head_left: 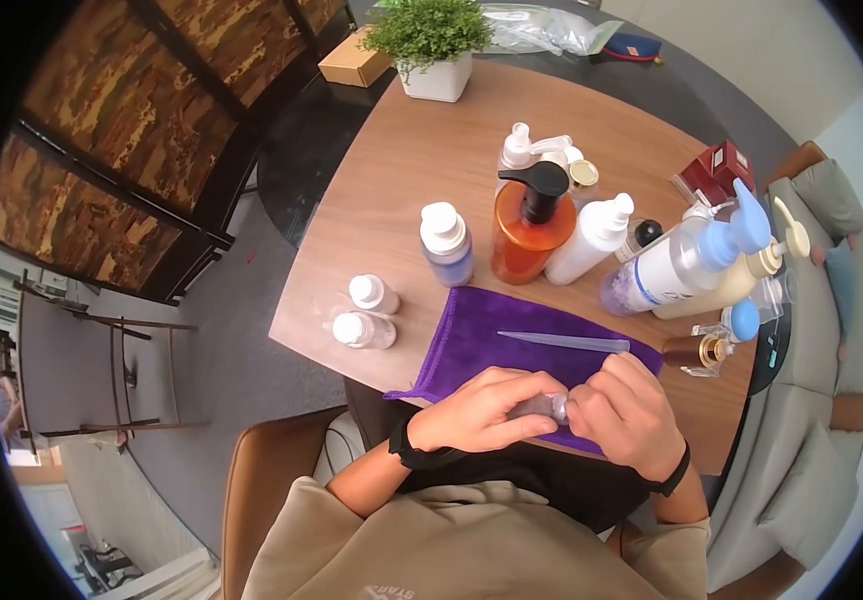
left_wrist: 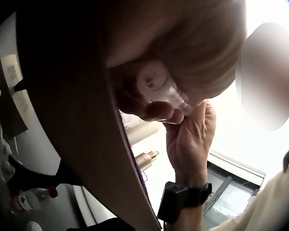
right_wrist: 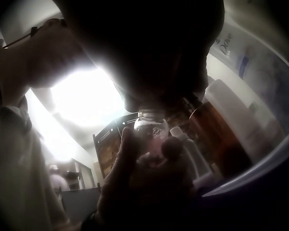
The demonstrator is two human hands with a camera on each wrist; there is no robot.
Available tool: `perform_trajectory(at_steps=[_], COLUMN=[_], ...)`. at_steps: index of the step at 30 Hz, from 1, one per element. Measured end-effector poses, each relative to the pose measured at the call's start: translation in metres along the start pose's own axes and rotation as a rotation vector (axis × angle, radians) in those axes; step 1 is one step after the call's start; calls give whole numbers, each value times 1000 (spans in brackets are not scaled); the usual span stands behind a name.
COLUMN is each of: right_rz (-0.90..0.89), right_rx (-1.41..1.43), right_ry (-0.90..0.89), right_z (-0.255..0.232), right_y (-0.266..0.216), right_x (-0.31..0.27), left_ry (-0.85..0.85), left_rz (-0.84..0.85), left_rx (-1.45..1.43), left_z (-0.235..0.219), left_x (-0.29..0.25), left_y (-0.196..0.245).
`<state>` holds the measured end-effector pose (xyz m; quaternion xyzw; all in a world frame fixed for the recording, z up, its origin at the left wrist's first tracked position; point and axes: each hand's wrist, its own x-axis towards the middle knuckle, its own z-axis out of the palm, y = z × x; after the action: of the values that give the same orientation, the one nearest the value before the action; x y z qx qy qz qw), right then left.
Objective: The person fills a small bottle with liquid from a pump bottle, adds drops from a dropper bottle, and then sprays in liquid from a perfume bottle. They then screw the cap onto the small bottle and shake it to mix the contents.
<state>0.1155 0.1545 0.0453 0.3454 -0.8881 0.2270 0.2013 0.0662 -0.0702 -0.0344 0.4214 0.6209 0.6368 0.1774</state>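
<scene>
A small clear bottle (head_left: 537, 406) lies tilted between the two hands, over the near edge of a purple cloth (head_left: 477, 330). My left hand (head_left: 490, 410) grips its body, with its round base (left_wrist: 153, 79) facing the left wrist camera. At the neck (right_wrist: 151, 115) end, the curled fingers of my right hand (head_left: 630, 412) pinch the bottle's top, which they mostly hide. Just beyond the hands, a translucent plastic pipette (head_left: 562, 341) lies across the cloth, its thin tip pointing left.
Two small white-capped bottles (head_left: 372, 293) stand left of the cloth. Behind it are a blue-tinted bottle (head_left: 449, 250), an amber pump bottle (head_left: 530, 235) and a white bottle (head_left: 592, 238). A blue-topped pump bottle (head_left: 667, 270) and a brown dropper bottle (head_left: 692, 350) stand right. A potted plant (head_left: 437, 80) is at the back.
</scene>
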Motion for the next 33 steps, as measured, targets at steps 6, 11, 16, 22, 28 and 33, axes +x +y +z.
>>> perform_trajectory(at_steps=[6,11,16,22,28,33], right_rz=[120,259,247,206,423,427], right_rx=[112,161,179,142,239,262], right_ry=[59,-87,-56,-4,-12,23], right_z=[0,-6,-3,1,-7,-4], right_y=[-1,2,-2,-9,-13,-15], right_x=[0,-3,-3,-4,-3,-1], left_ry=[-70,22,-4,-92,-27,-24], left_rz=[-53,-95,-83,-141,-113,-131], left_rx=[-60,25,-5,-87,-52,-37], left_z=[-1,3,2,-4,0,-1], left_x=[1,1,1,0,3,2], left_y=[3,4,4,5,6,8])
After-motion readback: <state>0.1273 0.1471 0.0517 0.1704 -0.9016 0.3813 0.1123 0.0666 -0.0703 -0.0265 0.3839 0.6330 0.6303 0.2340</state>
